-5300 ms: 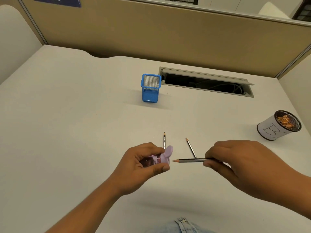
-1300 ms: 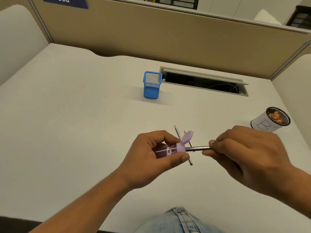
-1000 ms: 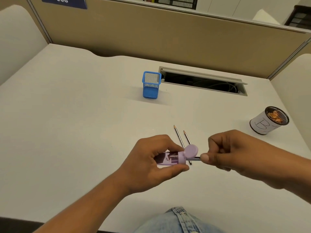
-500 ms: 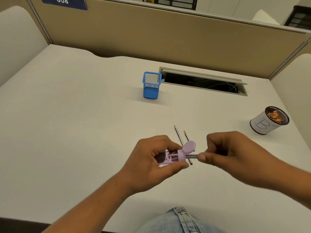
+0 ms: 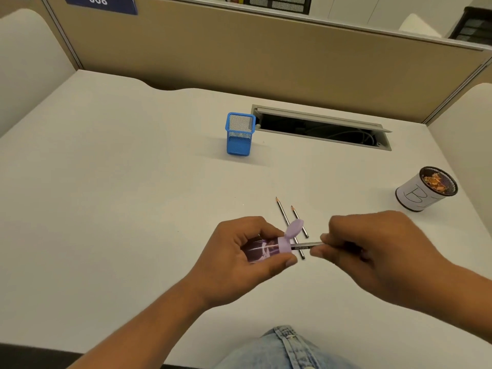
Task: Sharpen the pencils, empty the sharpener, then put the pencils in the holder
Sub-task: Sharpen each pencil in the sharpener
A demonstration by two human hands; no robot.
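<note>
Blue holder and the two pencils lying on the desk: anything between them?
Nothing: in the head view, only bare desk separates the blue holder from the two pencils.

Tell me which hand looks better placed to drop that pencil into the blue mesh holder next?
Right hand: probably, since it already grips the grey pencil; left hand holds the purple sharpener.

This is an office cubicle. Tan fabric partition panels (image 5: 239, 57) wall in a pale worktop (image 5: 106, 182), a blue numbered plate (image 5: 99, 2) hangs on one panel, and a cable tray (image 5: 322, 127) with wires is sunk into the surface.
</note>
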